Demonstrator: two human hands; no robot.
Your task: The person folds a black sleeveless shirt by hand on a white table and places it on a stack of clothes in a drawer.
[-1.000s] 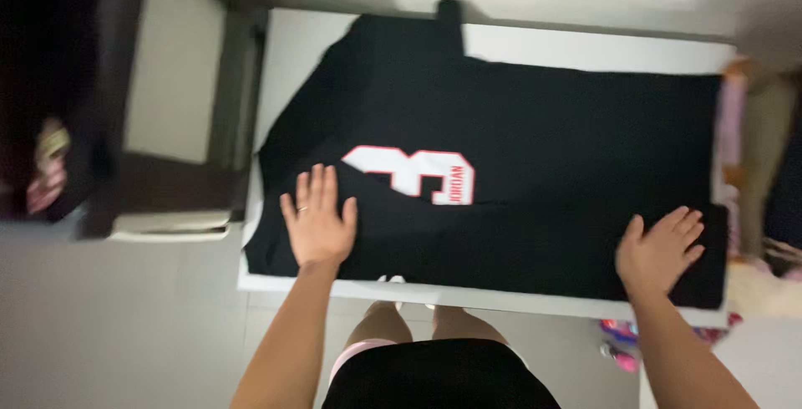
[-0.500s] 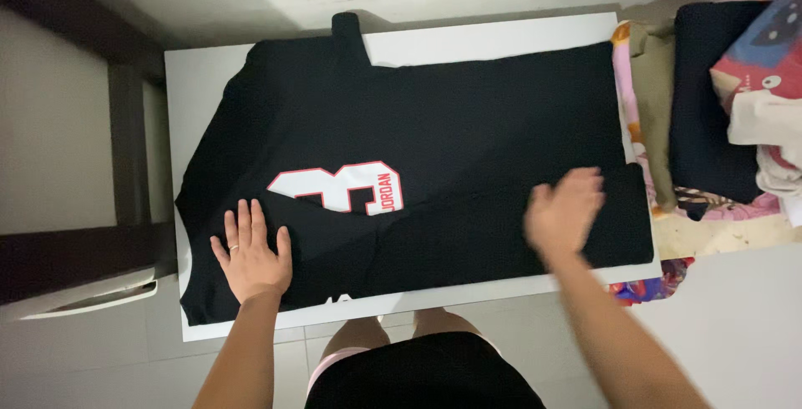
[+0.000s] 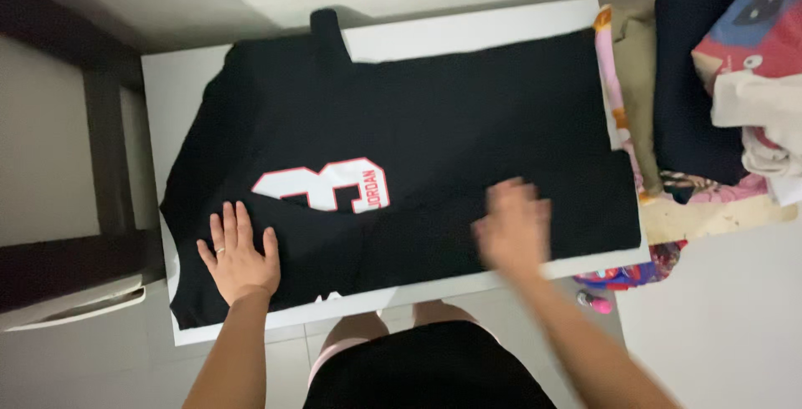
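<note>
Looking down from head height, the biggest thing here is the white rectangular table [image 3: 468, 37], and nearly all of it is covered by a black short-sleeved jersey shirt [image 3: 451, 116] spread flat. The shirt's near edge is folded over along the side closest to the person, and a big white numeral with red outline [image 3: 322, 183] sits left of the middle, partly tucked under that fold. One sleeve pokes off the far edge of the table.

Off to the right there's a heap of mixed clothes [image 3: 710, 100], dark, olive, pink and cream pieces piled just beside the table edge.

The left hand [image 3: 238, 254] lies flat on the folded part of the shirt near the left end, fingers spread and straight, palm down, gripping nothing; there's a ring on one finger. The right hand [image 3: 514, 229] is over the fold further right, open with loose fingers, but it's blurred, so I can't tell if it's touching the cloth.
</note>
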